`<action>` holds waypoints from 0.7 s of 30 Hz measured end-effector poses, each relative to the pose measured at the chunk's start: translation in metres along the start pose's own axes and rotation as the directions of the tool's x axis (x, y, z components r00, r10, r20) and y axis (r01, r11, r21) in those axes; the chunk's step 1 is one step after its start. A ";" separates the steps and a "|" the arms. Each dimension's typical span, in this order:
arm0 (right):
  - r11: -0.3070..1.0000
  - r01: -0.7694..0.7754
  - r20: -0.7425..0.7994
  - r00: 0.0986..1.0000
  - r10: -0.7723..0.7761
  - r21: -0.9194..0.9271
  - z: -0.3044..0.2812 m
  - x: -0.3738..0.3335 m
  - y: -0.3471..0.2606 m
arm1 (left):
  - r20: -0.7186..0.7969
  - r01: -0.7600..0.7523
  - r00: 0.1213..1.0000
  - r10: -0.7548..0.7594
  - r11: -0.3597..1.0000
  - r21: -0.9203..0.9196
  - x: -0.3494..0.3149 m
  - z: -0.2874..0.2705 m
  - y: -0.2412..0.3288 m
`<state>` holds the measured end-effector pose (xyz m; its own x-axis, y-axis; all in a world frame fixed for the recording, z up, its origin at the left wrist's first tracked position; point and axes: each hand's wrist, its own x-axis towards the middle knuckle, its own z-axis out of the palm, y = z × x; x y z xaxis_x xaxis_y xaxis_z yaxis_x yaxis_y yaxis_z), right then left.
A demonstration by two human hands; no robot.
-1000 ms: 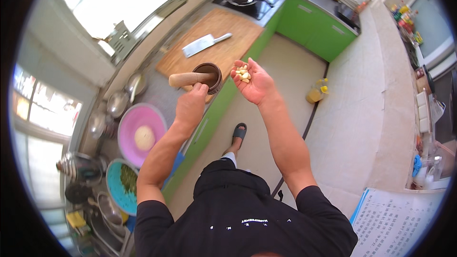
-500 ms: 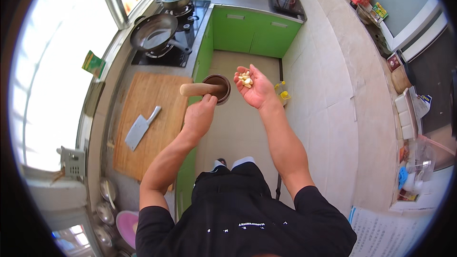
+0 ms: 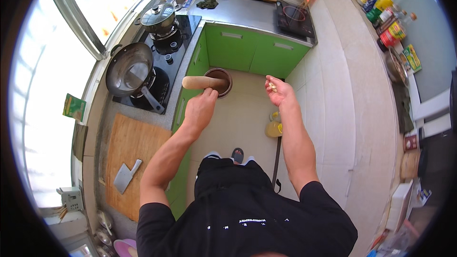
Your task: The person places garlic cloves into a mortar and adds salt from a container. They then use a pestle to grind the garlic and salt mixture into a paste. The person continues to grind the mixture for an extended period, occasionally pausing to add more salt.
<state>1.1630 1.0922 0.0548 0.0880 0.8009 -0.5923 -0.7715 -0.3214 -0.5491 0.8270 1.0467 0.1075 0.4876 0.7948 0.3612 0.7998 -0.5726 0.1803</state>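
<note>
My left hand [image 3: 199, 108] pinches the near rim of a dark brown mortar [image 3: 220, 74], holding it off the floor in front of me. A wooden pestle [image 3: 197, 83] leans in the mortar, its thick pale end sticking out to the left above my fingers; its lower end is hidden inside. Cupped and curled, my right hand [image 3: 284, 94] carries several peeled garlic cloves [image 3: 272, 86] in its palm, out to the right and apart from the mortar.
On the left counter are a wooden cutting board [image 3: 126, 135] with a cleaver [image 3: 124, 177], a wok [image 3: 129, 69] and a lidded pot [image 3: 158, 17] on the gas stove. Yellow oil bottles [image 3: 273, 129] stand on the floor by the right wall. Green cabinets [image 3: 231, 47] close off the far end.
My right hand has moved right, away from the mortar, and its fingers have curled more around the garlic cloves. My left hand keeps its hold. The view has shifted forward along the kitchen.
</note>
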 end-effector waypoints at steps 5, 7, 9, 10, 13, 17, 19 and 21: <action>0.995 -0.040 0.065 0.997 0.034 0.090 0.037 0.087 -0.051 | 0.044 0.068 0.997 -0.069 0.998 0.017 0.085 0.042 -0.038; 0.995 -0.043 0.087 0.996 0.035 0.091 0.051 0.124 -0.073 | 0.052 0.075 0.996 -0.076 0.997 0.021 0.125 0.060 -0.054; 0.996 -0.032 0.122 0.992 0.021 0.085 0.068 0.163 -0.092 | 0.050 0.078 0.996 -0.079 0.997 0.023 0.163 0.079 -0.074; 0.997 -0.019 0.146 0.989 0.007 0.080 0.077 0.182 -0.100 | 0.045 0.077 0.996 -0.077 0.997 0.013 0.181 0.089 -0.085; 0.999 -0.010 0.133 0.991 0.004 0.038 0.097 0.241 -0.126 | 0.028 0.073 0.997 -0.073 0.997 -0.010 0.240 0.118 -0.120; 0.998 -0.003 0.002 1.000 0.003 -0.057 0.122 0.319 -0.171 | 0.051 0.075 0.996 -0.075 0.997 0.006 0.324 0.151 -0.164; 0.998 -0.008 -0.076 0.997 0.003 -0.064 0.125 0.353 -0.179 | 0.051 0.052 0.997 -0.052 0.999 0.000 0.357 0.170 -0.181; 0.998 -0.038 -0.028 0.999 0.040 0.047 0.136 0.385 -0.191 | 0.021 0.033 0.999 -0.033 0.999 0.005 0.396 0.186 -0.206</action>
<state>1.2586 1.5303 0.0116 0.0750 0.7731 -0.6299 -0.8031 -0.3276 -0.4977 0.9204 1.5162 0.0434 0.4677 0.8175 0.3361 0.8174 -0.5447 0.1875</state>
